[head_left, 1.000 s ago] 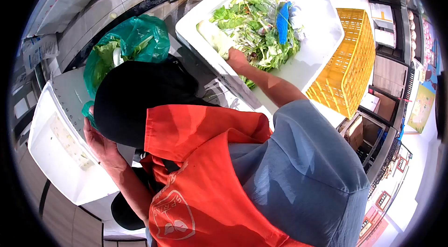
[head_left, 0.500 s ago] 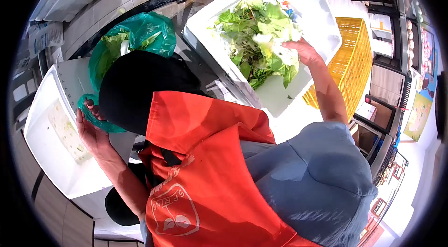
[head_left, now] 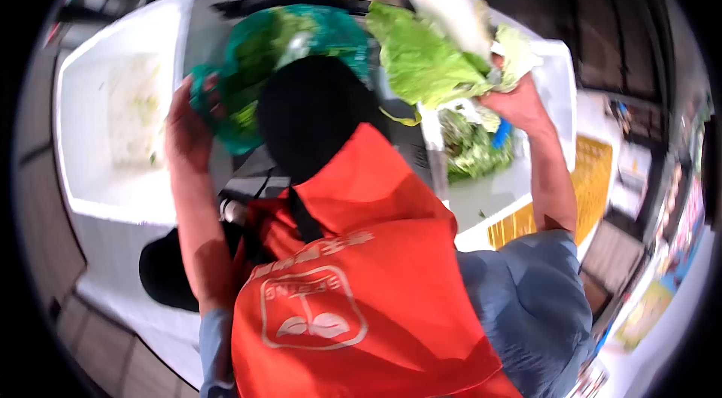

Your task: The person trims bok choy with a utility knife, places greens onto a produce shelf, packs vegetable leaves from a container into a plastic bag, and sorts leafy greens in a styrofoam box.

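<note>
My right hand (head_left: pixel 519 103) is closed on a bunch of leafy greens (head_left: pixel 421 56), raised above the white box on the right. Broad light-green leaves stick out to the left, and a thick whitish part, blurred by motion, points up. My left hand (head_left: pixel 189 127) grips the edge of a green plastic bag (head_left: pixel 331 25), its fingers partly hidden by the plastic. Leafy vegetables (head_left: pixel 252 67) show inside the bag, part of which is behind a dark rounded shape. More greens (head_left: pixel 475 146) lie in the white box (head_left: pixel 555 82) beneath my right hand, beside something blue.
Another white box (head_left: pixel 83 112), with scraps on its bottom, stands to the left. A yellow plastic crate (head_left: pixel 590 180) sits beyond the right box. A red apron (head_left: pixel 361 247) covers my front. Dark shelving (head_left: pixel 602 37) is at the upper right, blurred.
My right hand has lifted a bunch of greens out of the pile and swung it left toward the bag. My left hand still holds the bag's edge. The whole view has turned.
</note>
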